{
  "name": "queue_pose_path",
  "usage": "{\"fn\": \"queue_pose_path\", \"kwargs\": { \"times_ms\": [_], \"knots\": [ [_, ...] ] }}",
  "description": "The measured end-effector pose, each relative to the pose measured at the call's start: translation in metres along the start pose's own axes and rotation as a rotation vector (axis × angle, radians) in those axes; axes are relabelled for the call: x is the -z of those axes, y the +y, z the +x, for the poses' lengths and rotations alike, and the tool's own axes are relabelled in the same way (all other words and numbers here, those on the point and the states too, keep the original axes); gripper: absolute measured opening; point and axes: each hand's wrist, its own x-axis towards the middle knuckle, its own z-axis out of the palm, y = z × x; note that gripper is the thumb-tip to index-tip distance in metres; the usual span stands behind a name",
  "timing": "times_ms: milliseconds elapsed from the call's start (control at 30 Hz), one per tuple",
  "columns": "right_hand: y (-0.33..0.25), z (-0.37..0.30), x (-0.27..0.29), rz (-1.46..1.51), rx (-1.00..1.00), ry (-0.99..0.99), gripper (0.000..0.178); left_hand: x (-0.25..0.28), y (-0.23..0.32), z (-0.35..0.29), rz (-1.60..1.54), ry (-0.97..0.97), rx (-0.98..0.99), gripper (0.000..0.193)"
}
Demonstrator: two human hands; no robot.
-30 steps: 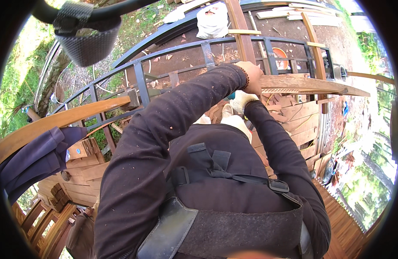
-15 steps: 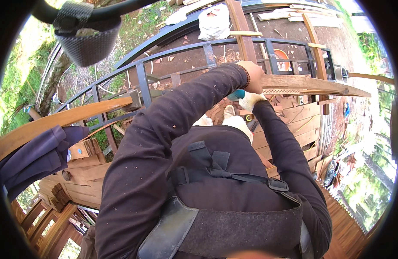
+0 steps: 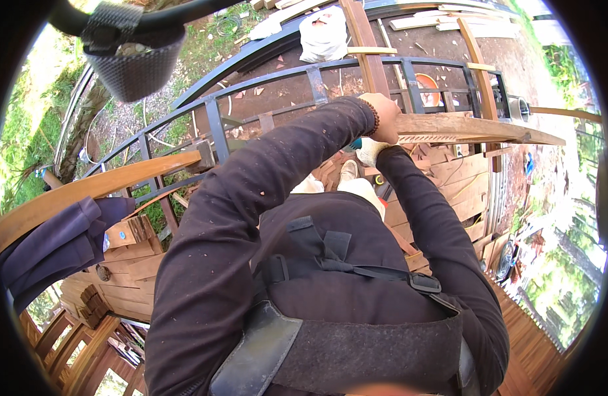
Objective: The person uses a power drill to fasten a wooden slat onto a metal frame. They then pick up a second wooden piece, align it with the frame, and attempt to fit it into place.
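Post [image 3: 362,33] up at 1 o'clock, board [image 3: 479,128] at 2 (fixing unclear). Left hand [image 3: 382,117] meets board's end, gloved right hand [image 3: 370,152] below; grips can't be told.

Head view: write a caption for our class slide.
Bare left hand at the end of a long brown wooden beam, white-gloved right hand close by, near a blue-grey metal frame.
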Motion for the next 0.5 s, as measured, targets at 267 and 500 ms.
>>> {"fn": "queue_pose_path", "kwargs": {
  "times_ms": [267,500],
  "knots": [
    [0.022,-0.012,-0.002,-0.007,0.062,0.081,0.031,-0.015,-0.006,-0.001,0.002,0.012,-0.005,0.06],
    [-0.04,-0.072,0.023,0.208,-0.105,0.038,0.051,-0.014,-0.006,-0.002,-0.019,0.034,-0.011,0.059]
  ]
}}
